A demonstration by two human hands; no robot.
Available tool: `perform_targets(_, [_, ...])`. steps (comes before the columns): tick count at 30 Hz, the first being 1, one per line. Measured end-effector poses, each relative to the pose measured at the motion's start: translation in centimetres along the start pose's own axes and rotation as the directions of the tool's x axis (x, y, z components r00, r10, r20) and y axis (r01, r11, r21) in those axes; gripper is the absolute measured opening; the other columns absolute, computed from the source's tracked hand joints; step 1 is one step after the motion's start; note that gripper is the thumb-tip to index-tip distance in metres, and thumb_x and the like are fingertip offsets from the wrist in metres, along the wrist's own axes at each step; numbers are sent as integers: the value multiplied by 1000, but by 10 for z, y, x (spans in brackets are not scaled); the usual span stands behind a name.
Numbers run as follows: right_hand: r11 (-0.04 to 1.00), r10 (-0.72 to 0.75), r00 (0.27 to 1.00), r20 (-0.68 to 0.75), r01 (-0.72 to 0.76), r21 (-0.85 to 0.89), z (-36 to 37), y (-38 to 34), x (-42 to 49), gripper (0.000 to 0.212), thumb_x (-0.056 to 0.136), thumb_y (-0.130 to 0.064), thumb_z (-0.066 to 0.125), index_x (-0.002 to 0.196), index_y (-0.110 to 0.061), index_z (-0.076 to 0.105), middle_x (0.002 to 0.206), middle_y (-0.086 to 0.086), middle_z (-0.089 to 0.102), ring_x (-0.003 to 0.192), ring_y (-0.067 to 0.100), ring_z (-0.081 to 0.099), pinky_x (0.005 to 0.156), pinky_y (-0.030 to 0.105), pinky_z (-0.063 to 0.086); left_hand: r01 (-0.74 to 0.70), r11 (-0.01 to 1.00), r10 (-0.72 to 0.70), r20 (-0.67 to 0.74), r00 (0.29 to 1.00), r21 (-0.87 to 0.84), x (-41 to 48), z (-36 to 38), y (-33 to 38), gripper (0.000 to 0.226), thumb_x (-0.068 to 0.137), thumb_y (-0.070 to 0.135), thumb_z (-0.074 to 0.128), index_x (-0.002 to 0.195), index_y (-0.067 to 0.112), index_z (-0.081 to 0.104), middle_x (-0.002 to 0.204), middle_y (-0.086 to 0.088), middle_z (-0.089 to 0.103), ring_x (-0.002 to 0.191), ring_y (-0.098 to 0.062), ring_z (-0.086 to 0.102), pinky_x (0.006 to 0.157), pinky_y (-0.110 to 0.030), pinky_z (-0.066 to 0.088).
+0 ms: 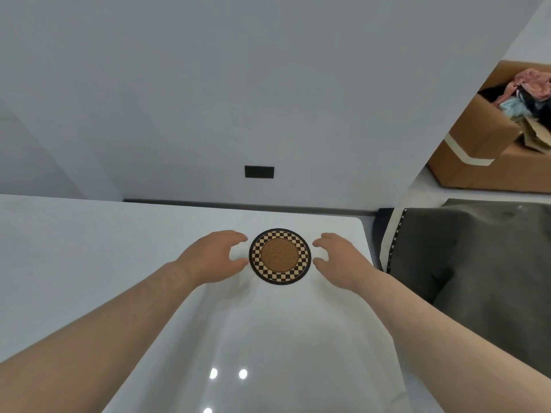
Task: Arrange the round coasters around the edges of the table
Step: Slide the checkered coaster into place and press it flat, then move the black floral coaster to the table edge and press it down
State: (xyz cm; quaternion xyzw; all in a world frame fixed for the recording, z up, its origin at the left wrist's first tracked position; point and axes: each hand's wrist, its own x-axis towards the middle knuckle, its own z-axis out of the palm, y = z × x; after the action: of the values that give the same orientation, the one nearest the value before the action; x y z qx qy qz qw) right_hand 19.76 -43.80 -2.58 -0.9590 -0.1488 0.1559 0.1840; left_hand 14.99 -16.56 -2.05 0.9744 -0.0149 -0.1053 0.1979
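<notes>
- Table (89, 248): white, glossy top; far edge runs along a pale wall, far right corner rounded.
- Round coaster (280, 256): lies flat on the table near the far right corner, a little in from the far edge. Cork centre, checkered ring in black and tan, dark outer rim.
- Left hand (213, 256): palm down just left of the coaster, fingers curved and spread apart, holding nothing. Fingertips reach the coaster's left rim; contact cannot be confirmed.
- Right hand (340, 257): palm down just right of the coaster, fingers curled loosely apart, holding nothing; fingertips close to the right rim.
- Dark grey cushion (465, 257): beside the table's right edge.
- Cardboard box (477, 144): beyond the cushion, open, with mixed cloth inside.
</notes>
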Motion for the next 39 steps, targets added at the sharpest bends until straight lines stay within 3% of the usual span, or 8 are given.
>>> perform_targets(8, [999, -49, 998, -40, 49, 11, -18, -27, -49, 44, 97, -23, 52, 140, -16, 47, 148, 4, 43, 138, 19, 34, 111, 26, 23, 9, 1000, -10, -39, 999, -28, -42, -19, 8, 55, 88, 42, 60, 139, 29, 44, 146, 10, 44, 132, -10, 41, 108, -26, 34])
perform_targets(14, [996, -88, 996, -35, 87, -32, -19, -43, -75, 44, 96, -25, 53, 139, -18, 48, 146, 5, 45, 137, 22, 36, 111, 31, 27, -17, 1000, 18, -94, 995, 13, -81, -26, 5, 46, 91, 39, 56, 135, 29, 48, 146, 12, 42, 131, -8, 41, 105, -25, 35])
perform_targets(24, [992, -124, 986, -111, 122, -29, -2, -60, -134, 48, 91, -27, 60, 138, -22, 50, 145, -4, 48, 134, 16, 41, 111, 26, 29, -13, 999, 10, -87, 996, -31, -150, -17, -1, 44, 91, 38, 55, 133, 31, 48, 141, 16, 45, 125, -5, 46, 100, -23, 39])
perform_targets(35, [982, -132, 991, -5, 130, -134, 33, -112, -249, 50, 95, -32, 53, 143, -27, 42, 151, -8, 40, 139, 13, 33, 113, 26, 25, 24, 999, -22, -47, 999, 41, -293, -2, -32, 49, 92, 44, 51, 139, 32, 43, 148, 15, 39, 135, -6, 36, 109, -24, 30])
perform_targets(39, [981, -135, 990, 27, 138, -134, 53, -125, -281, 51, 95, -32, 53, 144, -27, 41, 151, -8, 40, 139, 13, 34, 112, 26, 26, 79, 997, -79, -28, 996, 10, -333, 6, -50, 48, 91, 44, 52, 137, 34, 44, 145, 16, 42, 132, -6, 40, 107, -25, 33])
